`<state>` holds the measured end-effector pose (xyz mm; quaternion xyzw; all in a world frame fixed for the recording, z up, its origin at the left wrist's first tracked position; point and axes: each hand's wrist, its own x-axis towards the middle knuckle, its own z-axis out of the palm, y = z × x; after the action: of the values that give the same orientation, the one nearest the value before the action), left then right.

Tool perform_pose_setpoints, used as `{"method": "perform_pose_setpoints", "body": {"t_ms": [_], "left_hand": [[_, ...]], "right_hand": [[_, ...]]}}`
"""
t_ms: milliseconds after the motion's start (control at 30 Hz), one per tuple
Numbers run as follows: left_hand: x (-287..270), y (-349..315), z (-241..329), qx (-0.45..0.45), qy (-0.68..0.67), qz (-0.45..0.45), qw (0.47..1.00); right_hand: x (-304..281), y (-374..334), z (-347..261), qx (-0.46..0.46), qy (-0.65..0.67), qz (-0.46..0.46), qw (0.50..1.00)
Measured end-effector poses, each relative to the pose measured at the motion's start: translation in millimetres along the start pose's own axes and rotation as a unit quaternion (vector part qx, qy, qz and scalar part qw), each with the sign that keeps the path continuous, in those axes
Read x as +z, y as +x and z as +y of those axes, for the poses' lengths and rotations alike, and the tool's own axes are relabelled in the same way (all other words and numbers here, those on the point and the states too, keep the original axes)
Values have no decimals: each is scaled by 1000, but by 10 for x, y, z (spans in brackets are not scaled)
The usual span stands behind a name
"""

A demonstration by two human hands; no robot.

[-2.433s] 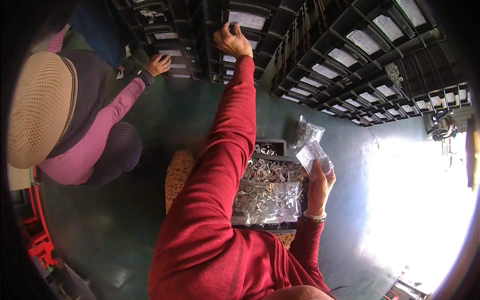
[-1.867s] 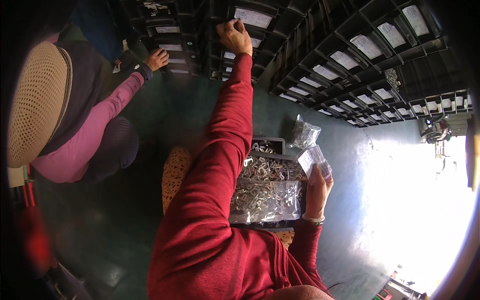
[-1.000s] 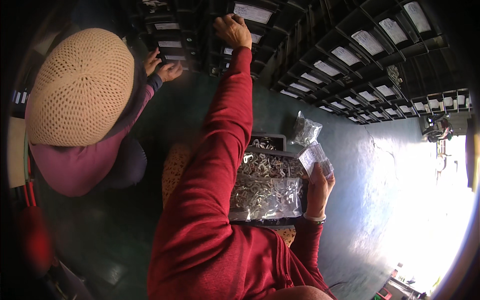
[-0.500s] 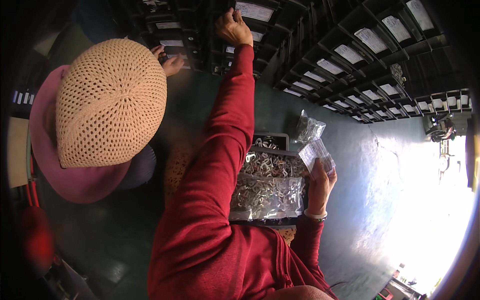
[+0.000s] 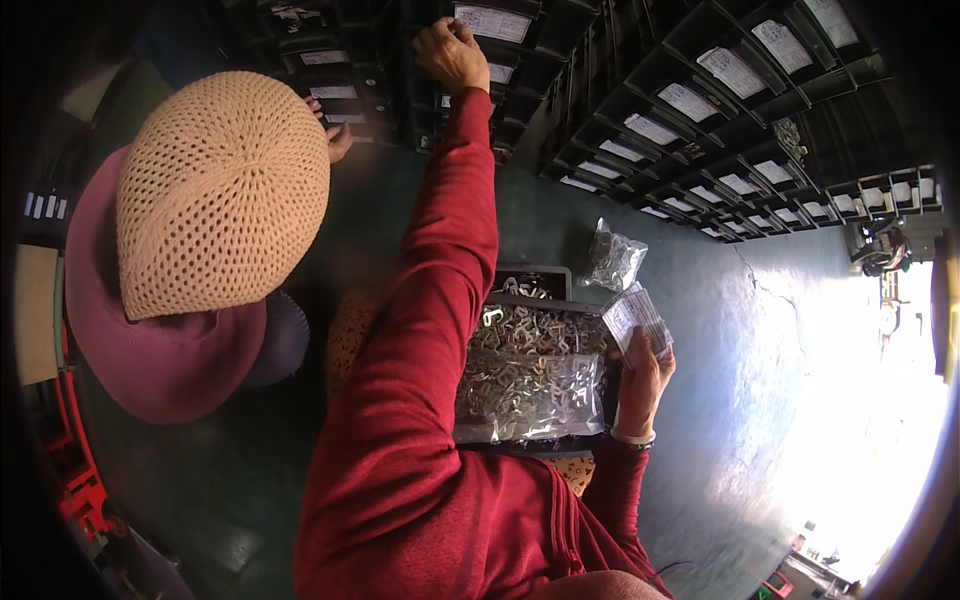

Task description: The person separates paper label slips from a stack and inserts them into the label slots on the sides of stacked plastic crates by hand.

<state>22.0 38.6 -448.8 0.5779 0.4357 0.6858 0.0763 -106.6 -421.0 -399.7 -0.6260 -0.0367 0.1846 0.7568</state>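
Note:
My left hand (image 5: 450, 52) is stretched far up to the shelf wall, its fingers curled over the front edge of a black bin (image 5: 492, 22) with a white label. Lower right, my right hand (image 5: 645, 372) holds up a small clear packet (image 5: 633, 316) with a white label. Just left of that hand a black tray (image 5: 528, 278) holds clear bags of small silvery metal parts (image 5: 530, 370). Both my sleeves are red.
A person in a beige knitted cap (image 5: 222, 190) and pink top crouches close on my left, one hand (image 5: 337, 138) at the lower bins. Another clear bag of parts (image 5: 612, 260) lies on the green floor. Rows of labelled black bins (image 5: 700, 100) line the wall.
The person in the knitted cap has leaned in toward me, the cap now filling much of the left side. My two hands have barely moved.

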Motion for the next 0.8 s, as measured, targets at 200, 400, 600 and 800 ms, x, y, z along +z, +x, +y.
{"method": "perform_pose_setpoints", "body": {"t_ms": [200,400,600,800], "left_hand": [[-1,41,-87,36,5,-27,999],[-203,86,87,38,-152,-27,987],[-94,130,29,49,-140,-8,989],[-176,150,43,72,-121,-23,990]], "right_hand": [[44,28,96,3,-8,18,1000],[159,72,61,6,-6,27,1000],[261,89,93,6,4,14,1000],[166,35,96,6,21,32,999]]}}
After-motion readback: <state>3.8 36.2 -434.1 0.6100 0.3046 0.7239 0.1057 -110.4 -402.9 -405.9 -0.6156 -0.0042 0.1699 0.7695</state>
